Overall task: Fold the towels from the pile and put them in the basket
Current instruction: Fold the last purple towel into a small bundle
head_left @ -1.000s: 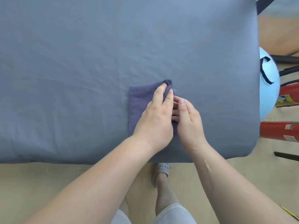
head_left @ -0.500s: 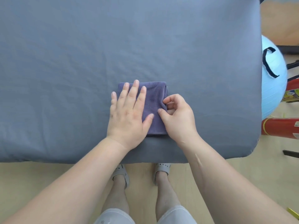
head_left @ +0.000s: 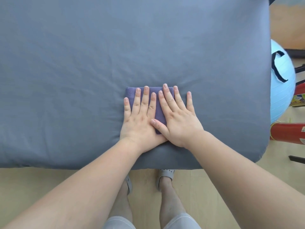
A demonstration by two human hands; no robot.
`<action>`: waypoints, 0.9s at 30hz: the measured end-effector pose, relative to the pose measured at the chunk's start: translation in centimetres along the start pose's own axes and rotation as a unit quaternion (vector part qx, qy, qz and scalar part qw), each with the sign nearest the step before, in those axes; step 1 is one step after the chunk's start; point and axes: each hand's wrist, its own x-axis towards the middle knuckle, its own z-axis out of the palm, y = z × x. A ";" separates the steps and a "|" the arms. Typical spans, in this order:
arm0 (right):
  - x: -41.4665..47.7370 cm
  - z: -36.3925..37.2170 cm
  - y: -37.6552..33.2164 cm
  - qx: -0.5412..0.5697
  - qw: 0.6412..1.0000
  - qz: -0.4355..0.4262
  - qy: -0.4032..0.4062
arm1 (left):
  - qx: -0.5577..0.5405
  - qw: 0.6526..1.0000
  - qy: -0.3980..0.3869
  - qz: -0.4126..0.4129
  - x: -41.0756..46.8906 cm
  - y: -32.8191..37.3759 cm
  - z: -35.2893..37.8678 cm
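Folded towel lies flat near worktop 6 o'clock edge, directly under both hands. L hand & R hand spread flat, pressing it; R overhangs towel's 3 o'clock side. Basket not in view.

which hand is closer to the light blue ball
Right. The right hand lies flat on the right part of the towel, on the side toward the ball; the left hand lies flat on the towel's left part, farther from the ball.
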 end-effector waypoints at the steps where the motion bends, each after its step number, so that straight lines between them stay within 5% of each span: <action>1: 0.2 0.1 0.2 -0.002 1.000 0.002 -0.008 | 0.000 1.000 -0.003 0.002 0.1 -0.1 0.0; 11: 0.2 -0.5 1.5 -0.009 0.998 -0.012 0.055 | 0.015 0.998 0.019 0.061 -2.1 -3.1 -0.6; 18: -4.6 1.8 -1.4 -0.004 0.985 0.067 0.158 | -0.075 0.994 0.068 -0.038 -5.4 -6.0 -0.3; 27: -9.9 2.5 -5.6 0.047 0.992 0.070 0.099 | -0.048 0.999 0.016 0.003 -5.3 -8.1 -1.4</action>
